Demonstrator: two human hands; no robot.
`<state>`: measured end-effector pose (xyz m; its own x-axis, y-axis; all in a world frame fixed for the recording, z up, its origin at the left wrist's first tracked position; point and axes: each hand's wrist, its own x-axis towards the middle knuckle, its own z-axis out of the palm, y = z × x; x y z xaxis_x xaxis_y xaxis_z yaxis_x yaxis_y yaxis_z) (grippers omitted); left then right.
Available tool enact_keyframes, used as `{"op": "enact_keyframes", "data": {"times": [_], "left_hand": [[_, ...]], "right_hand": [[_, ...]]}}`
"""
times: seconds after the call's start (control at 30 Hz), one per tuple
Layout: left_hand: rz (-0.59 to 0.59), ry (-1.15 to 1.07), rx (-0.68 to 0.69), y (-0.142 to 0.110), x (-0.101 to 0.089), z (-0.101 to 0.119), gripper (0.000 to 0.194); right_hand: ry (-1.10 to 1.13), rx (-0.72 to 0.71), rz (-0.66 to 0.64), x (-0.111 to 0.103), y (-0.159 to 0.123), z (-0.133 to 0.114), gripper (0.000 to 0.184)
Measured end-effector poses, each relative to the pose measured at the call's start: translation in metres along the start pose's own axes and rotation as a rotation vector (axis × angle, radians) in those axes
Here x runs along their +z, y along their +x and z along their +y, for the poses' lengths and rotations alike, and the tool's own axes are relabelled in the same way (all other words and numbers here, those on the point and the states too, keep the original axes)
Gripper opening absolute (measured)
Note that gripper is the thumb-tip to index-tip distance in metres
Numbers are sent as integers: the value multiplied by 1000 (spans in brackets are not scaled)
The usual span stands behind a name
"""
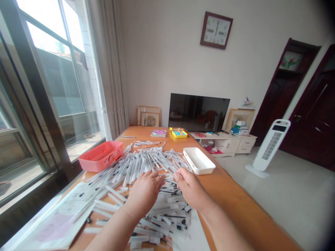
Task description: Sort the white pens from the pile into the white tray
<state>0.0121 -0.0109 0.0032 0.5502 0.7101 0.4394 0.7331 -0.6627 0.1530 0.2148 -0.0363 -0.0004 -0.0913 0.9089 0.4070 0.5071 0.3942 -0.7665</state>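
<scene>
A big heap of clear plastic pen barrels and caps (142,164) covers the middle of the wooden table (235,205). My left hand (145,191) and my right hand (190,188) rest on the heap, knuckles up, fingers curled. The fingertips of both meet around a thin clear pen part (169,178). Black refills and small caps (170,216) lie under my wrists.
A pink tray (101,156) stands left of the heap, a white tray (199,160) right of it. Papers (60,216) lie near left. A booklet (158,133) and yellow box (178,133) sit at the far end. TV, cabinet and a fan stand beyond.
</scene>
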Motion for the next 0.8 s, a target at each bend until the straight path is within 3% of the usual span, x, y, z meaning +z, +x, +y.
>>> {"op": "enact_keyframes", "data": {"times": [0.2, 0.33, 0.5, 0.57, 0.63, 0.73, 0.8], "left_hand": [[4, 70, -19, 1, -4, 0, 28], [-2, 78, -8, 1, -5, 1, 26], [274, -54, -90, 0, -7, 5, 31], [317, -219, -173, 1, -6, 8, 23], [255, -526, -301, 3, -4, 13, 29], [122, -1129, -521, 5, 1, 19, 33], [109, -1476, -602, 7, 3, 20, 38]], "right_hand": [[98, 152, -13, 2, 1, -1, 48], [80, 141, -7, 6, 1, 1, 48], [219, 256, 122, 9, 5, 6, 49], [390, 345, 198, 10, 7, 5, 49], [591, 407, 218, 12, 8, 2, 50], [789, 430, 138, 16, 6, -6, 49], [827, 421, 50, 19, 2, -10, 47]]}}
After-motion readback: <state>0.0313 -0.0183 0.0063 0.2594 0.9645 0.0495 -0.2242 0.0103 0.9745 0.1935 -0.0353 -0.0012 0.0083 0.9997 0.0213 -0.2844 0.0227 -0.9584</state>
